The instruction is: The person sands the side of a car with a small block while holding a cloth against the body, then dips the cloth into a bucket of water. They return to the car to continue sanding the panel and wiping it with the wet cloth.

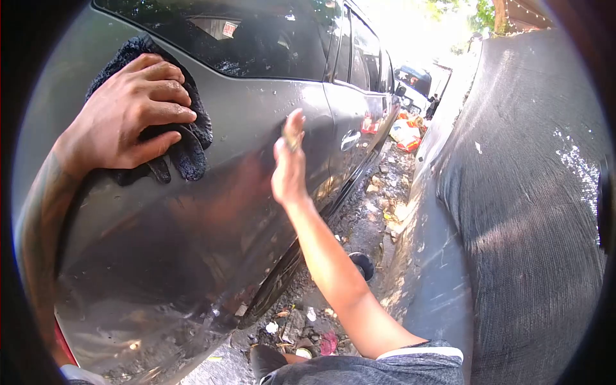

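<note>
My left hand (131,112) presses a dark, fluffy cloth (192,157) against the grey car's (250,96) rear side panel, below the back window. Its fingers are bent over the cloth, with folds hanging out under the thumb. Further along the same panel, my right hand (291,160) is seen edge-on, fingers stretched out and nothing in them. It is at or very near the bodywork; whether it touches cannot be told. The paint around both hands looks wet, with small drops above the right hand.
A dark mesh sheet (532,212) hangs along the right side, close to the car. The narrow ground between holds rubble and litter, with a dark bucket (362,264) under my right arm. Further off lie red and white bags (405,133) and another vehicle (412,80).
</note>
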Demonstrator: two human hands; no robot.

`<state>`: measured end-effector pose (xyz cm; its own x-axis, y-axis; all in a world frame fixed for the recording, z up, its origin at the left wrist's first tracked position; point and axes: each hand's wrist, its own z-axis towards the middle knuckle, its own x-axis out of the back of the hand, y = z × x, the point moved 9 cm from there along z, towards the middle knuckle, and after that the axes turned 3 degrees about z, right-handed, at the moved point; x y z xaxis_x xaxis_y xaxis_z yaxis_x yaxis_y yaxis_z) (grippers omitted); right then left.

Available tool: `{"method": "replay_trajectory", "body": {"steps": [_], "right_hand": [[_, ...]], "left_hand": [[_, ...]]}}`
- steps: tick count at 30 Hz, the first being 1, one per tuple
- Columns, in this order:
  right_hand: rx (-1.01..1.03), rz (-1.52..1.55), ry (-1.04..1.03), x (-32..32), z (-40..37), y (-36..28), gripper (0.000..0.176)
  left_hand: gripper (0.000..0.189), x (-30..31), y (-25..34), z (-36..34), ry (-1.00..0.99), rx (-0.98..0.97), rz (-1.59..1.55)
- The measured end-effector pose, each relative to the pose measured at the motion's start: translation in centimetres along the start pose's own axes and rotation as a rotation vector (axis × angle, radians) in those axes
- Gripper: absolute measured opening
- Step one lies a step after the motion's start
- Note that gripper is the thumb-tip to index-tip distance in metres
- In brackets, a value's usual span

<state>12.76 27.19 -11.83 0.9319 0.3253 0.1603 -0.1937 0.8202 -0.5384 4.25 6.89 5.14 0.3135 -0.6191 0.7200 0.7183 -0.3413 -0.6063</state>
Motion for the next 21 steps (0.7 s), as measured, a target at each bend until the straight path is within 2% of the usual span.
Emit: {"method": "replay_trajectory", "body": {"steps": [4,6,9,10,13,15,18,20,21], "right_hand": [[-0.01,0.104,0.096,-0.4,-1.9,0.1,0.069],[0.008,0.171,0.067,-2.6,-7.0,-2.9,0.072],[0.048,0.154,0.011,-2.4,-7.3,-1.7,0.074],[0.083,0.051,0.032,-1.1,-5.7,-0.9,0.07],[0.023,0.189,0.172,1.5,-2.2,1.9,0.067],[0.032,0.239,0.131,-1.5,-4.1,-1.6,0.071],[0.05,0.166,-0.108,-5.4,-10.0,-5.8,0.078],[0.126,0.097,-0.059,-3.3,-7.1,-4.6,0.075],[0.076,0.098,0.002,-1.7,-4.3,-2.7,0.072]], "left_hand": [[0.036,-0.4,-0.3,-0.2,-0.005,0.031,0.051],[0.036,-0.3,-0.2,-0.2,-0.011,0.013,0.031],[0.036,-0.2,-0.1,0.0,-0.03,0.016,0.024],[0.036,-0.2,-0.1,0.1,-0.03,0.007,0.023],[0.036,-0.5,-0.1,-0.1,-0.019,0.019,0.061],[0.036,-0.3,-0.2,-0.1,-0.025,-0.013,0.023],[0.035,-0.2,0.0,0.0,-0.012,0.012,0.032],[0.035,-0.2,0.0,0.0,-0.001,-0.014,0.01],[0.035,-0.2,0.0,0.0,0.002,-0.022,0.021]]}}
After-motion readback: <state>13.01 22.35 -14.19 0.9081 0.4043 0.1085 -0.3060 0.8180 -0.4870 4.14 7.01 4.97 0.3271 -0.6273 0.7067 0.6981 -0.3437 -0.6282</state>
